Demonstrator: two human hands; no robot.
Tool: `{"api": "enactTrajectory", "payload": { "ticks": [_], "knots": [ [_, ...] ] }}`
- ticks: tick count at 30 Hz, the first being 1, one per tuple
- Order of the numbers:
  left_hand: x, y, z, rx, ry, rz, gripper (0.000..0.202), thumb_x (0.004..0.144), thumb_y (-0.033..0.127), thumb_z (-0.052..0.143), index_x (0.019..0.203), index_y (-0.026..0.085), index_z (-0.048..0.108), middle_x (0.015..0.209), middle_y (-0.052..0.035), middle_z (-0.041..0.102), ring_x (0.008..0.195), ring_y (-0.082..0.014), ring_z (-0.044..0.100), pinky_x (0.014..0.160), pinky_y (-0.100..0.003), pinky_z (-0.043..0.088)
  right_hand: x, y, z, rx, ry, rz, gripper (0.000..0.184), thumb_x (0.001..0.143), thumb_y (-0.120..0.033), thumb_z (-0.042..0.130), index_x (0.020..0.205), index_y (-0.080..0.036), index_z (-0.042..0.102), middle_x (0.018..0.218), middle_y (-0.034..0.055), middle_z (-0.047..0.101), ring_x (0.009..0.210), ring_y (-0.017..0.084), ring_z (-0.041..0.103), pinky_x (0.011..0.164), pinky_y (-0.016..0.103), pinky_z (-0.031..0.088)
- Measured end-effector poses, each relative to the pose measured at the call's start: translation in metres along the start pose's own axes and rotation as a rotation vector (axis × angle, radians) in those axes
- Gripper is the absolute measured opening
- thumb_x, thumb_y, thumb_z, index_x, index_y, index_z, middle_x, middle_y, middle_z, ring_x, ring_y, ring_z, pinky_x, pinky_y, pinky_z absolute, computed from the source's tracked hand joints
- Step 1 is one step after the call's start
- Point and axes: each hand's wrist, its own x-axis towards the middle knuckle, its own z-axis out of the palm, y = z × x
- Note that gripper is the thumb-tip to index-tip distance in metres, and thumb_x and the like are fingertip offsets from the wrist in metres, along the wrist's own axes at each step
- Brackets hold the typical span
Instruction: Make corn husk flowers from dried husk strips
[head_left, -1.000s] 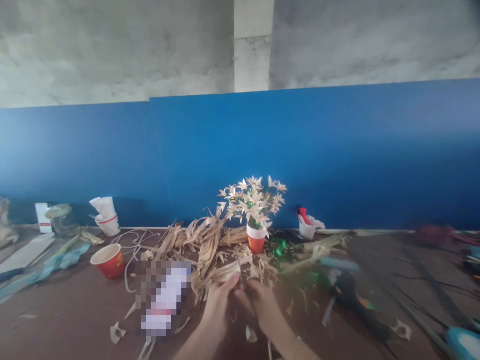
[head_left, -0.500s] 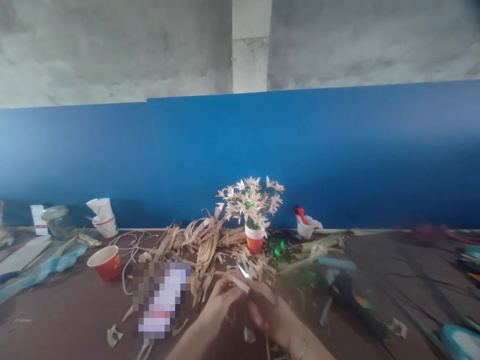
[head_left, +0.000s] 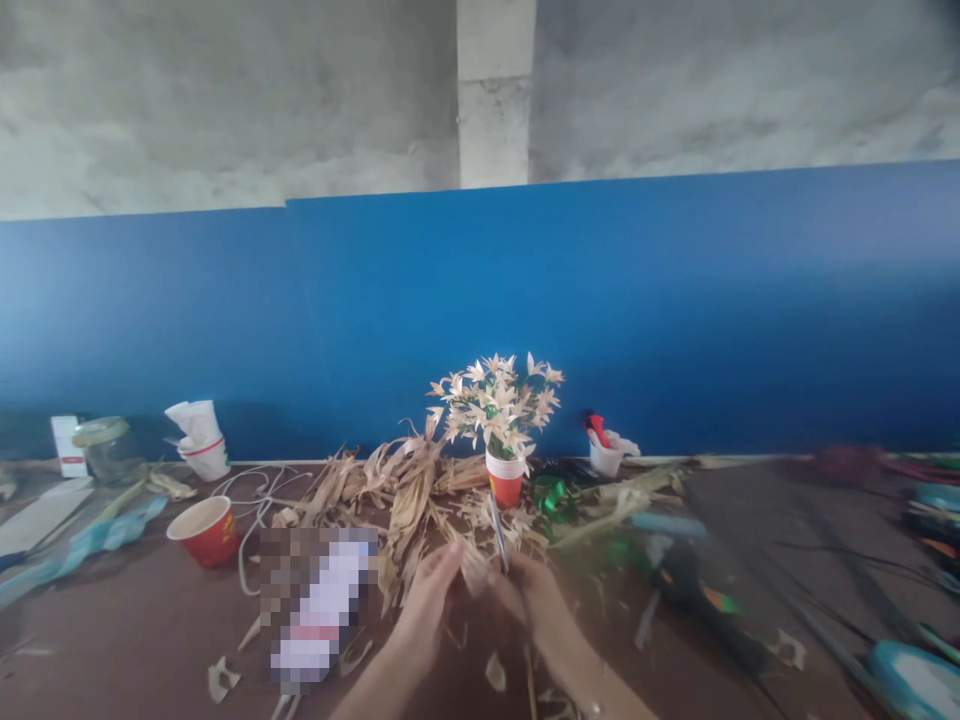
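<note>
My left hand [head_left: 429, 592], low in the middle, has its fingers pinched on a small pale piece of dried corn husk [head_left: 474, 570]. My right hand [head_left: 538, 598] is closed around a pair of scissors [head_left: 498, 528], whose bright blades point away from me and up; the handles are hidden in the palm. The right fingertips come close to the husk's right edge, and I cannot tell if they touch it. Just beyond the hands stands a red and white paper cup [head_left: 507, 486] with a bunch of husk flowers [head_left: 495, 405] in it.
Dried husks [head_left: 409, 490] heap behind the hands. A red paper cup [head_left: 202, 532], a white cable [head_left: 251, 515] and a blurred-out phone-like object [head_left: 319, 610] lie left. Green ribbon [head_left: 553, 497], a dark glue-gun-like tool [head_left: 697, 600] and a blue roll [head_left: 911, 680] lie right. A blue partition [head_left: 600, 320] stands behind.
The scissors have swung to point more steeply upward and now sit right of the husk. The husk piece has been turned in my fingers. The view has shifted slightly.
</note>
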Motion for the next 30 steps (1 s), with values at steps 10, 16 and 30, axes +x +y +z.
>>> {"api": "enactTrajectory", "payload": {
  "ticks": [10, 16, 30],
  "knots": [
    [0.01, -0.001, -0.003, 0.084, -0.08, 0.015, 0.039, 0.054, 0.046, 0.077, 0.07, 0.012, 0.069, 0.059, -0.0068, 0.068, 0.051, -0.0173, 0.06, 0.051, -0.026, 0.043, 0.0, 0.003, -0.005, -0.029, -0.007, -0.009, 0.041, 0.058, -0.054, 0.068, 0.068, -0.017, 0.052, 0.047, -0.0051, 0.051, 0.038, 0.008, 0.047, 0.037, 0.018, 0.037],
    [0.004, 0.003, 0.0, -0.008, -0.077, -0.063, 0.035, 0.056, 0.044, 0.077, 0.066, 0.011, 0.068, 0.054, -0.0049, 0.066, 0.046, -0.0154, 0.058, 0.049, -0.025, 0.042, -0.003, 0.0, -0.006, -0.026, 0.024, -0.067, 0.042, 0.062, -0.054, 0.067, 0.068, -0.016, 0.051, 0.042, -0.0058, 0.048, 0.035, 0.007, 0.045, 0.035, 0.017, 0.032],
    [0.009, 0.021, -0.009, -0.109, 0.145, 0.112, 0.028, 0.061, 0.039, 0.076, 0.067, 0.012, 0.067, 0.054, -0.0015, 0.063, 0.047, -0.0108, 0.055, 0.05, -0.021, 0.042, -0.003, 0.01, -0.006, -0.049, -0.346, 0.131, 0.049, 0.064, -0.061, 0.06, 0.082, -0.016, 0.052, 0.052, -0.0017, 0.059, 0.042, 0.011, 0.055, 0.038, 0.018, 0.033]
  ]
}}
